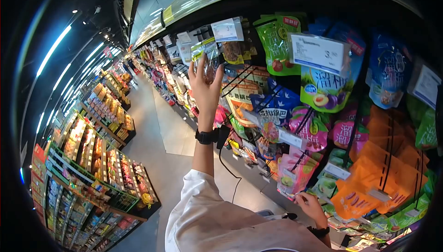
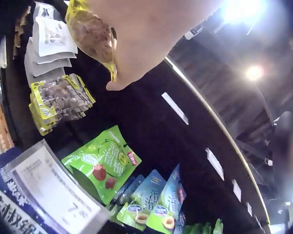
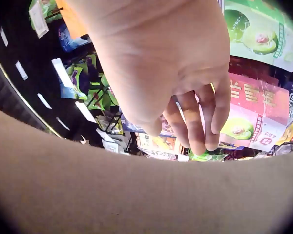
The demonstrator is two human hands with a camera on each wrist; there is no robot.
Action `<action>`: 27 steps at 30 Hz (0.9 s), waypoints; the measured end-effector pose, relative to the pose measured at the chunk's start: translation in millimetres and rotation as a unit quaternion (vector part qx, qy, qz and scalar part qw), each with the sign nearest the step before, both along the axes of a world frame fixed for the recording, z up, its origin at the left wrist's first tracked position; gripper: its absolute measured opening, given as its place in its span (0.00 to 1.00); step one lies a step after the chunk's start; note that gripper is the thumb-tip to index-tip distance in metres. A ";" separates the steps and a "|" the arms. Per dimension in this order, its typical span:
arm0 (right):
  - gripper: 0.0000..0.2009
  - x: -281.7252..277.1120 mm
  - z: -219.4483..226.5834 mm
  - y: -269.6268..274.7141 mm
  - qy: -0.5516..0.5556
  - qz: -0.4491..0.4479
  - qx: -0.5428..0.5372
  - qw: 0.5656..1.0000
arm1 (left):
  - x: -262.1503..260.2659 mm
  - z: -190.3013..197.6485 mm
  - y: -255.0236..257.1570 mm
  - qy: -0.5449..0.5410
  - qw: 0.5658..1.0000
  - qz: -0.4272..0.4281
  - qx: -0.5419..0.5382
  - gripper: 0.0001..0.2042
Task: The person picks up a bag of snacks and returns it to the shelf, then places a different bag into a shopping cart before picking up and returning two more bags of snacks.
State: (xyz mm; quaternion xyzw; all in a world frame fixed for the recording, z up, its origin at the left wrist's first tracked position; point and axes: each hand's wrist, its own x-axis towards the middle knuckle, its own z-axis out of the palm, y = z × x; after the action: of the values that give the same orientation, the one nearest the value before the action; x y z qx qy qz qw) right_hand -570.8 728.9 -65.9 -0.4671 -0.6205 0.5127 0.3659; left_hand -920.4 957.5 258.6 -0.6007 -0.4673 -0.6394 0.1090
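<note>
**At the snack rack: left hand raised on a clear pouch, right hand low at the pink packs**

At the top of the hanging display, your left hand (image 1: 205, 83) is raised with its fingers closed around a clear snack pouch (image 1: 208, 57) with yellow-green edging. The left wrist view shows the same pouch (image 2: 92, 33) against your palm, its brown contents visible through the film. The pouch sits at the level of the uppermost pegs, just beside a white price tag (image 1: 227, 29) and a hanging row of like pouches (image 2: 58, 100).

Your right hand (image 1: 310, 206) is low on the rack, fingers loosely curled at the lower edge of a pink fruit pack (image 1: 295, 171). Whether it grips the pack cannot be told; the right wrist view shows the fingers (image 3: 198, 122) bent, with nothing plainly between them.

Outward from the hands: a green pouch (image 1: 277, 44) hangs on the top row, a larger price tag (image 1: 318, 53) stands in front of it, and a blue pack (image 1: 272, 109) hangs between your hands. Orange packs (image 1: 392, 160) fill the right of the rack. A black band (image 1: 205, 136) is on your left wrist. Across the aisle floor (image 1: 170, 160) stand low shelves (image 1: 92, 169) of goods.
</note>
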 end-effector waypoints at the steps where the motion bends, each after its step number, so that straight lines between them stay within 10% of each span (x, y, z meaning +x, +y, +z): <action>1: 0.12 -1.2 1.1 3.1 0.006 -0.025 -0.014 1.000 | 2.5 3.2 4.6 -0.013 1.000 -0.004 -0.009 0.29; 4: 0.13 -6.2 0.9 12.0 -0.015 -0.057 -0.023 0.998 | 0.2 2.3 27.6 0.026 0.996 0.068 0.056 0.29; 9: 0.13 -32.0 8.5 18.2 -0.034 -0.110 0.001 0.993 | -1.5 -2.8 49.5 -0.056 0.986 -0.059 0.143 0.29; 27: 0.12 -98.0 12.5 -1.7 -0.040 -0.195 -0.007 0.980 | -7.9 0.4 96.7 0.002 0.995 -0.081 0.054 0.31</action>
State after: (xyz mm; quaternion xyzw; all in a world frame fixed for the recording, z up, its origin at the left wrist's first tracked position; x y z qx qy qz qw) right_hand -668.8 727.2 -53.4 -0.6015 -0.5285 0.4167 0.4304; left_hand -928.3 1054.1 259.0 -0.6314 -0.3820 -0.6688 0.0901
